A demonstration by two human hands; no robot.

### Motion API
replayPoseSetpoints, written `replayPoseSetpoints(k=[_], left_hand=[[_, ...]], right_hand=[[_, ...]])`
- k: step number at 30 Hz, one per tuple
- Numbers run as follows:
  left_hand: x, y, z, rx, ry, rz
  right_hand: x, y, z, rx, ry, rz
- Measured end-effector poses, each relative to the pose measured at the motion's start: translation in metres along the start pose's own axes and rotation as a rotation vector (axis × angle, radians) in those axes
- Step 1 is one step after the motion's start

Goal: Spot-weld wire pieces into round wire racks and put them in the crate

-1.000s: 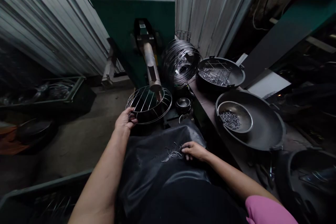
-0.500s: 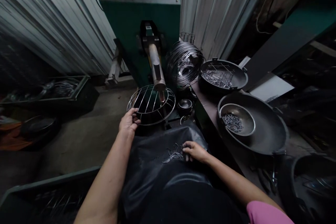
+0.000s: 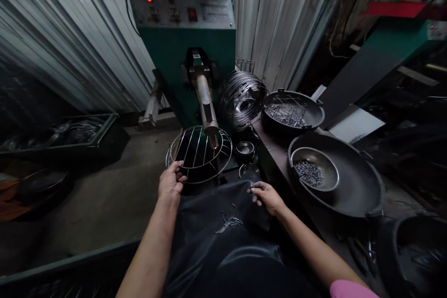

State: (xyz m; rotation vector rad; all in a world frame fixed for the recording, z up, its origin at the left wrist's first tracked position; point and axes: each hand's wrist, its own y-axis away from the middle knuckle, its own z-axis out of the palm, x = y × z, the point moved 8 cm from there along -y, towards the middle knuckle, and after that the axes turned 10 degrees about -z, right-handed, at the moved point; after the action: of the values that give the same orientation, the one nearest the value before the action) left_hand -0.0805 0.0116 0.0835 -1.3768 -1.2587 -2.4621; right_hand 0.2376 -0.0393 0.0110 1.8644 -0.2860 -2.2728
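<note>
My left hand [image 3: 171,179] is closed on the near left rim of a round wire rack [image 3: 195,167], which has parallel bars across it. The rack sits under the metal electrode arm [image 3: 207,107] of a green machine [image 3: 216,51]. Above the dark sheet on my lap [image 3: 206,251], my right hand [image 3: 267,197] is pinched shut, its fingertips close to the sheet's far right part. Whatever is between those fingertips is too small to make out. A little heap of short bent wire pieces [image 3: 229,223] lies on the sheet, left of my right hand.
Right of the machine stand a wire coil [image 3: 242,98] and small round cups [image 3: 245,149]. A pan of wire parts [image 3: 316,104] and a large pan [image 3: 359,181] holding a metal bowl [image 3: 333,167] of short pieces are further right. Green bins [image 3: 111,132] flank the left side.
My right hand has lifted away from the wire heap, up and slightly right. My left hand keeps its hold on the rack. The view has tilted upward a little.
</note>
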Motion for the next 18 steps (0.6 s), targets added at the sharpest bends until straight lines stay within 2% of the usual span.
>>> replayPoseSetpoints(k=[4, 13, 18], left_hand=[[-0.002, 0.003, -0.004, 0.063, 0.015, 0.008], [-0.008, 0.002, -0.010, 0.086, 0.029, -0.016], [-0.006, 0.004, -0.006, 0.027, 0.048, -0.006]], right_hand=[[0.002, 0.001, 0.000, 0.002, 0.000, -0.020], [0.016, 0.009, 0.001, -0.024, -0.010, 0.069], [0.011, 0.009, -0.002, 0.030, -0.037, 0.031]])
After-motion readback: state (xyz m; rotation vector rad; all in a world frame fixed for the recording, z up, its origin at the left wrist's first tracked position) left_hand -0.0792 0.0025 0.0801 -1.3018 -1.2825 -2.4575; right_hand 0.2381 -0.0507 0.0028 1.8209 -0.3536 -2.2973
